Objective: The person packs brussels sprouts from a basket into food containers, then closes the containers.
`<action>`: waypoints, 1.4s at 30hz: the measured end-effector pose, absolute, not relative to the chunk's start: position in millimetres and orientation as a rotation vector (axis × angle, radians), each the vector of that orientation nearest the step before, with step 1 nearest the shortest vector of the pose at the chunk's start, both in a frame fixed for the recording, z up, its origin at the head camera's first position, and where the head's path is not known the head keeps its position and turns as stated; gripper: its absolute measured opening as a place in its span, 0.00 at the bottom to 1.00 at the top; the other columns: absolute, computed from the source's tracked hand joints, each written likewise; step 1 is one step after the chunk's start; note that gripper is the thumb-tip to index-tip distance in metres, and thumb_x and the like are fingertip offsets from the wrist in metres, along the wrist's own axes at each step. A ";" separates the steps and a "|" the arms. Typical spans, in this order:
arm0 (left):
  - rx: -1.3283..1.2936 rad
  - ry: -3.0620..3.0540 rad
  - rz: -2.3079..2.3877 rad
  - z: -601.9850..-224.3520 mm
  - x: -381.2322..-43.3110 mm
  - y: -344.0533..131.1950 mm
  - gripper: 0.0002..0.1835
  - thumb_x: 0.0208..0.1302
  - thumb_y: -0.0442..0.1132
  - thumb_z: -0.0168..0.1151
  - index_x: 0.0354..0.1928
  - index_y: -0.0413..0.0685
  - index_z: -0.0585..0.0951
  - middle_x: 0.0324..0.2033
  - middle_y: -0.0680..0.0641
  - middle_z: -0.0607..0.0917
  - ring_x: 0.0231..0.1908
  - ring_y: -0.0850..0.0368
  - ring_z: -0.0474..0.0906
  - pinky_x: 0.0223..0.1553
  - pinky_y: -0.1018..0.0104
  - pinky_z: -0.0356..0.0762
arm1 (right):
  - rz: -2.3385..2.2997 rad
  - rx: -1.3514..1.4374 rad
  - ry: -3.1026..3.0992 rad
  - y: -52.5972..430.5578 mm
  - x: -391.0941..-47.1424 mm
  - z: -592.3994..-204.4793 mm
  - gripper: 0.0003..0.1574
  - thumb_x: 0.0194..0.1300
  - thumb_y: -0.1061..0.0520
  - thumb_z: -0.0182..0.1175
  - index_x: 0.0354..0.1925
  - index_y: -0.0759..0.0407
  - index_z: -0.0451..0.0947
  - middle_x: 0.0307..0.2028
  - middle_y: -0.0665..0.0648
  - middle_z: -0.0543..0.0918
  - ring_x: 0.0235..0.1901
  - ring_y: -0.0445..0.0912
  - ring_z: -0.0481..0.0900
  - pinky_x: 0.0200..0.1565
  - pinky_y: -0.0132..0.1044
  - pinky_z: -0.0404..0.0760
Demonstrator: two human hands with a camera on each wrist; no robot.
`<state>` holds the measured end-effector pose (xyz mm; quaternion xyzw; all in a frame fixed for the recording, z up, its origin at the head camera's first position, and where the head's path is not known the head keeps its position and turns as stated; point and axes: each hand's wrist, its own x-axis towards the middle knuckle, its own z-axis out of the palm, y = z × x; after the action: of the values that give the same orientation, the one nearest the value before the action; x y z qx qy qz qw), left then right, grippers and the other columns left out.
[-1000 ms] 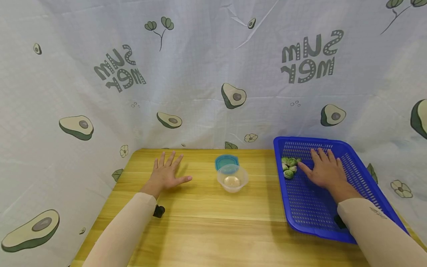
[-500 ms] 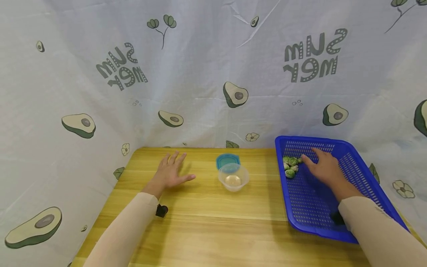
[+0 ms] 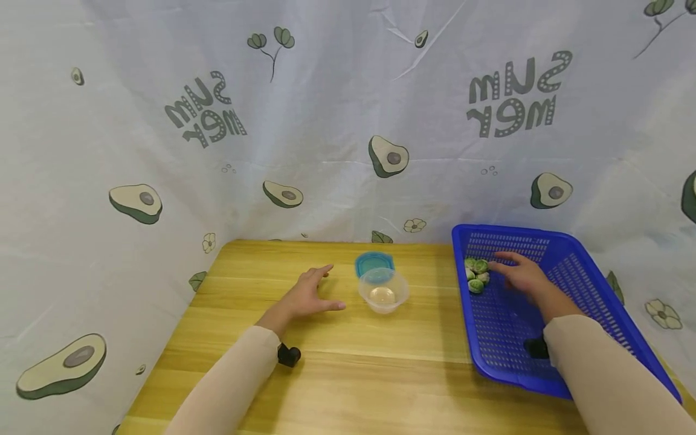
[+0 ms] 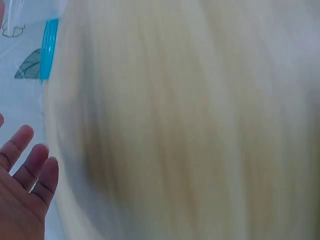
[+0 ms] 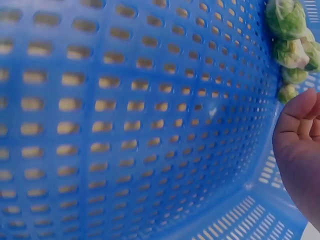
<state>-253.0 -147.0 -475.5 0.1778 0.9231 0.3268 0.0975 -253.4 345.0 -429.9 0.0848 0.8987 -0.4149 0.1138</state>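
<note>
In the head view my left hand (image 3: 306,297) hovers over the wooden table, thumb and fingers apart and pointing at a clear plastic bowl (image 3: 383,302). A blue lid (image 3: 373,260) lies just behind that bowl. My right hand (image 3: 526,279) is inside the blue basket (image 3: 472,338), its thumb and forefinger bent right at a small cluster of Brussels sprouts (image 3: 475,286) along the left wall. From the right wrist, the thumb tip shows close beside the lowest sprout (image 5: 287,93), and the other fingers are partly cut off. The left wrist view shows relaxed fingers (image 4: 36,167).
The basket stands on the right of the wooden table (image 3: 348,374), near its back edge. A white curtain (image 3: 326,121) printed with avocados hangs behind the table and along its sides. A small black device (image 3: 289,355) is strapped at the left wrist.
My left hand has moved right, toward the bowl, and its spread fingers have come closer together. The right hand's fingers have bent from spread, and it has turned toward the sprouts.
</note>
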 end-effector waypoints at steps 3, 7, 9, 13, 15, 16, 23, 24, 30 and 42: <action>0.530 2.634 1.121 -483.6 -250.2 -132.3 0.57 0.54 0.62 0.77 0.80 0.51 0.58 0.69 0.43 0.72 0.59 0.44 0.73 0.62 0.46 0.75 | -1.253 0.244 2.575 341.2 -256.1 -434.6 0.44 0.79 0.47 0.51 0.77 0.71 0.49 0.16 0.44 0.64 0.18 0.40 0.64 0.28 0.38 0.68; 0.522 2.549 1.251 -493.3 -246.8 -110.9 0.57 0.53 0.58 0.79 0.79 0.50 0.58 0.67 0.44 0.73 0.55 0.47 0.74 0.59 0.49 0.76 | -1.213 0.226 2.594 336.5 -258.9 -441.0 0.43 0.78 0.47 0.52 0.76 0.72 0.52 0.39 0.69 0.78 0.29 0.47 0.74 0.34 0.37 0.76; 0.512 2.520 1.313 -496.3 -245.4 -99.8 0.56 0.53 0.56 0.80 0.79 0.50 0.59 0.67 0.44 0.74 0.56 0.47 0.74 0.60 0.49 0.77 | -1.203 0.220 2.611 334.6 -259.3 -443.9 0.43 0.78 0.47 0.52 0.76 0.73 0.53 0.59 0.80 0.70 0.42 0.57 0.79 0.43 0.42 0.82; 0.493 2.484 1.436 -499.6 -242.6 -79.1 0.58 0.51 0.52 0.82 0.79 0.48 0.58 0.66 0.44 0.74 0.57 0.47 0.75 0.62 0.48 0.75 | -1.226 0.240 2.624 331.9 -260.4 -449.6 0.44 0.78 0.45 0.51 0.75 0.73 0.52 0.73 0.83 0.52 0.63 0.72 0.69 0.56 0.54 0.81; 0.486 2.518 1.447 -502.0 -241.3 -70.3 0.59 0.49 0.53 0.83 0.79 0.48 0.58 0.66 0.44 0.75 0.58 0.48 0.73 0.64 0.46 0.72 | -1.238 0.270 2.639 331.2 -261.0 -452.8 0.43 0.78 0.45 0.52 0.75 0.73 0.54 0.72 0.82 0.54 0.63 0.71 0.69 0.54 0.53 0.82; 0.480 2.545 1.441 -503.2 -240.6 -66.3 0.60 0.48 0.54 0.83 0.79 0.48 0.58 0.66 0.44 0.75 0.59 0.48 0.72 0.65 0.46 0.69 | -1.243 0.281 2.647 330.8 -261.1 -454.1 0.43 0.78 0.45 0.52 0.75 0.73 0.55 0.72 0.82 0.56 0.62 0.71 0.70 0.52 0.51 0.82; 0.381 2.762 1.373 -511.6 -235.9 -46.6 0.61 0.43 0.63 0.83 0.77 0.50 0.62 0.66 0.46 0.77 0.65 0.47 0.70 0.68 0.43 0.60 | -1.239 0.342 2.709 328.3 -261.8 -457.7 0.41 0.77 0.45 0.53 0.73 0.71 0.59 0.69 0.81 0.62 0.60 0.70 0.68 0.56 0.60 0.74; 0.365 2.781 1.375 -513.1 -235.7 -45.2 0.60 0.42 0.63 0.83 0.76 0.50 0.63 0.65 0.47 0.78 0.64 0.47 0.71 0.67 0.45 0.61 | -1.238 0.340 2.709 328.0 -262.0 -457.9 0.41 0.77 0.45 0.53 0.73 0.71 0.59 0.69 0.81 0.60 0.62 0.72 0.66 0.59 0.63 0.72; 0.306 2.815 1.422 -515.6 -233.5 -42.9 0.55 0.42 0.63 0.83 0.70 0.51 0.68 0.59 0.49 0.81 0.60 0.48 0.73 0.64 0.47 0.65 | -1.238 0.354 2.706 327.6 -263.2 -459.9 0.42 0.77 0.43 0.53 0.73 0.71 0.59 0.69 0.81 0.61 0.61 0.71 0.66 0.58 0.62 0.72; 0.238 2.879 1.381 -520.5 -227.3 -44.4 0.52 0.42 0.68 0.80 0.68 0.52 0.72 0.50 0.51 0.83 0.52 0.53 0.75 0.53 0.53 0.74 | -1.366 0.467 2.672 325.0 -264.3 -454.4 0.49 0.75 0.36 0.53 0.75 0.69 0.58 0.65 0.75 0.70 0.41 0.48 0.77 0.38 0.35 0.76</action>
<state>-227.3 -44.4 -520.5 0.0742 0.8987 0.4312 -0.0301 -264.3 325.0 -454.4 0.1535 0.8786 -0.4491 0.0520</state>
